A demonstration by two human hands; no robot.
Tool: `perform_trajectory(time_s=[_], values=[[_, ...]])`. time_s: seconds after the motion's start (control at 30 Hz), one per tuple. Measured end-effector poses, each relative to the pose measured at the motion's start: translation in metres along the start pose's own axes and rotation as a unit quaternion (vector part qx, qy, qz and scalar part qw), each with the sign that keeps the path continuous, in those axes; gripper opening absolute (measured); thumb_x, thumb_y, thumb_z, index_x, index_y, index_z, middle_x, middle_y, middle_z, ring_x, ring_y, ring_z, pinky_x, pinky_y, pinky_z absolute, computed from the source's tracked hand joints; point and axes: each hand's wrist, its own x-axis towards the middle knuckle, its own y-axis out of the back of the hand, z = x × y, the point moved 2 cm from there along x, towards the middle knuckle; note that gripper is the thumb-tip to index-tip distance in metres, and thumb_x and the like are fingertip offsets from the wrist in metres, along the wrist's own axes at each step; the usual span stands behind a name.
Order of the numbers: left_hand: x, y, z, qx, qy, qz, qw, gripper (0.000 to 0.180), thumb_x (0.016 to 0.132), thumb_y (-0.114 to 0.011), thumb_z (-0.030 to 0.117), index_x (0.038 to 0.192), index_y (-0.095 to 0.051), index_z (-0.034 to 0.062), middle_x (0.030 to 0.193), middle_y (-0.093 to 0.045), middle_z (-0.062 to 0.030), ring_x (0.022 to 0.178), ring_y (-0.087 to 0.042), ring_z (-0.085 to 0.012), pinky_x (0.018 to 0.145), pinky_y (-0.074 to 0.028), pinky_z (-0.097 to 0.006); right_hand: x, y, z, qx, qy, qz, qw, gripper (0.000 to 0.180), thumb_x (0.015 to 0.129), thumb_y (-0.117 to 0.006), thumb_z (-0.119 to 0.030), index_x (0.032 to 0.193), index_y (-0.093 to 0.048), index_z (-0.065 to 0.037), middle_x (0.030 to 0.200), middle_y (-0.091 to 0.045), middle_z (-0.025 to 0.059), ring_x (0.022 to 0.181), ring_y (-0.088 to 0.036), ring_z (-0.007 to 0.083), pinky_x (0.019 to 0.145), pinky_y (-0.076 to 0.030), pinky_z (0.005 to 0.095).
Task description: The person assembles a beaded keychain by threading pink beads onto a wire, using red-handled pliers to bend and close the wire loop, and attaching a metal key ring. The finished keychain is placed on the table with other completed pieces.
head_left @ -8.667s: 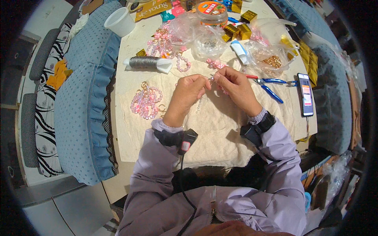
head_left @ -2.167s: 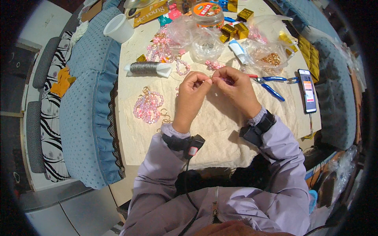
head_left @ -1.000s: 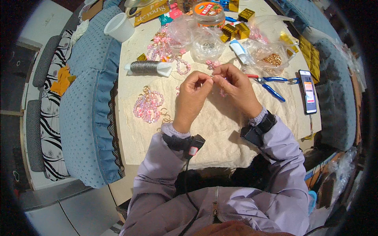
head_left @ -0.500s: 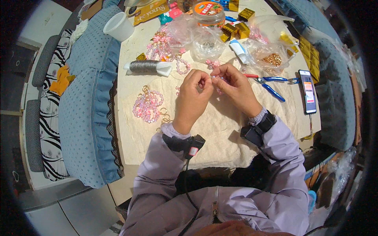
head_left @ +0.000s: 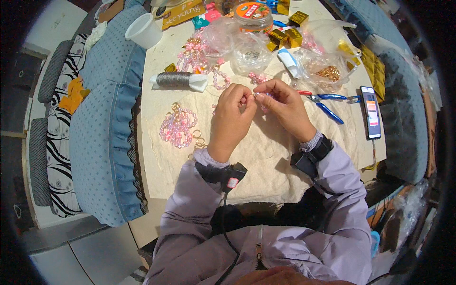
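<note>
Over the cloth, my left hand (head_left: 232,118) and my right hand (head_left: 287,108) meet almost fingertip to fingertip. The right thumb and forefinger pinch a strand of pink and clear beads (head_left: 264,108), part of which hangs below the fingers. My left fingers are closed in a pinch at the strand's end; what lies between them is too small to make out. Just beyond the hands lie more pink beads (head_left: 257,77). Left of my left hand is a heap of pink beaded strands (head_left: 176,129) with gold rings (head_left: 198,139) beside it.
A spool of grey thread (head_left: 173,80) lies behind my left hand. Blue-handled pliers (head_left: 328,112) and a phone (head_left: 371,113) are to the right. Farther back are plastic bags (head_left: 250,53), a round tub (head_left: 252,18), gold boxes (head_left: 293,37) and a white bucket (head_left: 144,31).
The fingertips of both hands have shifted slightly around the bead strand. Both forearms and the things on the table stay where they were.
</note>
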Motion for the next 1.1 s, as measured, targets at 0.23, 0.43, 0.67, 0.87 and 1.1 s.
perform_trajectory(time_s=[0.23, 0.43, 0.67, 0.87, 1.1], values=[[-0.0003, 0.0007, 0.0011, 0.001, 0.011, -0.010, 1.000, 0.009, 0.087, -0.063, 0.008, 0.089, -0.057, 0.0022, 0.083, -0.057, -0.0108, 0.075, -0.058, -0.0270, 0.068, -0.048, -0.039, 0.0002, -0.0007, 0.0005, 0.008, -0.022, -0.005, 1.000, 0.016, 0.097, -0.066, -0.015, 0.108, -0.065, -0.002, 0.091, -0.064, -0.0021, 0.073, -0.054, 0.0034, 0.064, -0.045, 0.0200], [-0.0004, 0.0006, 0.0012, 0.015, 0.014, -0.014, 1.000, 0.008, 0.088, -0.063, 0.008, 0.090, -0.058, 0.0023, 0.084, -0.058, -0.0110, 0.075, -0.059, -0.0267, 0.067, -0.049, -0.038, 0.0000, 0.0004, -0.0006, -0.005, -0.028, -0.004, 1.000, 0.017, 0.097, -0.066, -0.015, 0.107, -0.065, -0.002, 0.092, -0.065, -0.0014, 0.076, -0.057, 0.0041, 0.067, -0.047, 0.0205], [-0.0008, 0.0008, 0.0017, 0.018, 0.024, -0.019, 0.999, 0.008, 0.087, -0.065, 0.008, 0.088, -0.060, 0.0022, 0.083, -0.059, -0.0108, 0.071, -0.059, -0.0253, 0.064, -0.049, -0.037, -0.0015, 0.0008, -0.0031, -0.074, -0.009, 0.020, 0.997, 0.016, 0.094, -0.067, -0.011, 0.105, -0.066, 0.000, 0.091, -0.066, -0.0004, 0.079, -0.058, 0.0043, 0.069, -0.049, 0.0210], [-0.0009, 0.0007, 0.0023, 0.029, 0.017, -0.016, 0.999, 0.008, 0.086, -0.067, 0.008, 0.088, -0.061, 0.0027, 0.083, -0.061, -0.0100, 0.070, -0.060, -0.0250, 0.063, -0.049, -0.037, -0.0030, -0.0004, -0.0053, -0.107, -0.008, 0.036, 0.994, 0.015, 0.094, -0.067, -0.010, 0.104, -0.066, 0.001, 0.089, -0.066, 0.0002, 0.077, -0.057, 0.0047, 0.069, -0.048, 0.0214], [-0.0014, -0.0005, 0.0013, 0.033, -0.008, 0.002, 0.999, 0.008, 0.085, -0.068, 0.007, 0.087, -0.061, 0.0028, 0.082, -0.061, -0.0100, 0.071, -0.060, -0.0256, 0.063, -0.049, -0.037, -0.0034, 0.0006, -0.0062, -0.131, 0.004, 0.040, 0.991, 0.014, 0.093, -0.066, -0.010, 0.103, -0.066, 0.001, 0.088, -0.066, 0.0003, 0.076, -0.057, 0.0047, 0.068, -0.048, 0.0218]])
